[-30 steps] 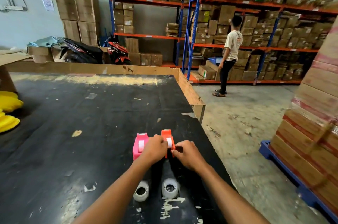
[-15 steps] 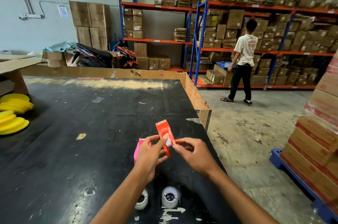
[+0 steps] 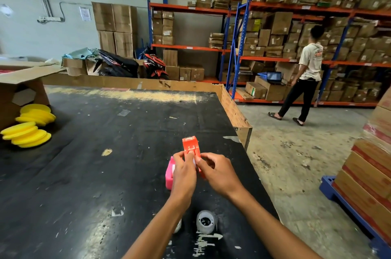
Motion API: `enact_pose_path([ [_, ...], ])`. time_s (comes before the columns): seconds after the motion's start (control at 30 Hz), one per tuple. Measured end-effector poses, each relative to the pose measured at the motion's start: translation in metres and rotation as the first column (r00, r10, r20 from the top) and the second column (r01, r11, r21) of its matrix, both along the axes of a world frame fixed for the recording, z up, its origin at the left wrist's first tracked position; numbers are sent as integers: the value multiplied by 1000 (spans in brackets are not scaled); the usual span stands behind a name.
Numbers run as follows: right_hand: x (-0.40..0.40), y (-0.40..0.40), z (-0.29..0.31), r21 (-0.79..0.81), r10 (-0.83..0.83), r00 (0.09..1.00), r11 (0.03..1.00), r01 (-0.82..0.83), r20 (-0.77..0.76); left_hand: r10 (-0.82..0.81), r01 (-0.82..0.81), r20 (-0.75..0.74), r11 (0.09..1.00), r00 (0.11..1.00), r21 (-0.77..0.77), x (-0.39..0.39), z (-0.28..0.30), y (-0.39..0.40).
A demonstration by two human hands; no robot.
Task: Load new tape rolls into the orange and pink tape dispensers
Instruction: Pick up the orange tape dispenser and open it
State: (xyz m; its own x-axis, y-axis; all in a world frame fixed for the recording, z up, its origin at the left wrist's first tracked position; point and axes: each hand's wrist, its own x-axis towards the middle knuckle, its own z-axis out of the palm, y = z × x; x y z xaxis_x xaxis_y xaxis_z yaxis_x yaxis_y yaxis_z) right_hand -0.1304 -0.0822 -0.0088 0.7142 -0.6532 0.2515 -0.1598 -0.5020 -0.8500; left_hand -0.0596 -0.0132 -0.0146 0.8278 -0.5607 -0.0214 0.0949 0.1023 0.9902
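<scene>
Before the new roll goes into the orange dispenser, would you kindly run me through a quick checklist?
1. Orange dispenser held by both hands, left hand and right hand: ok.
2. Old core removed from it: cannot tell, fingers cover it.
3. New tape roll within reach on the table: ok.
4. Second roll available: cannot tell, mostly hidden by the left arm.
5. Pink dispenser standing nearby: ok.

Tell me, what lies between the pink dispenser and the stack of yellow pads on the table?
Only bare black tabletop with worn paint chips, as the head view shows, between the pink dispenser and the yellow pads.
</scene>
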Motion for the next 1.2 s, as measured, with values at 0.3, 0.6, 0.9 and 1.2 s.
enact_pose_path([
  [0.3,-11,5,17,46,-140,990,989,139,22,27,-33,-98,997,995,-65,7,0,-9],
  [0.6,-32,-24,0,-149,-289,848,957,248,-444,-137,124,-105,984,985,-126,16,8,-14],
  [0.9,-23,-3,-37,-477,-457,678,861,175,-576,-303,222,-364,943,881,-248,13,0,12],
  [1.2,-15,30,18,-118,-4,1000,993,6,14,-234,209,-227,969,945,-129,20,-11,31],
])
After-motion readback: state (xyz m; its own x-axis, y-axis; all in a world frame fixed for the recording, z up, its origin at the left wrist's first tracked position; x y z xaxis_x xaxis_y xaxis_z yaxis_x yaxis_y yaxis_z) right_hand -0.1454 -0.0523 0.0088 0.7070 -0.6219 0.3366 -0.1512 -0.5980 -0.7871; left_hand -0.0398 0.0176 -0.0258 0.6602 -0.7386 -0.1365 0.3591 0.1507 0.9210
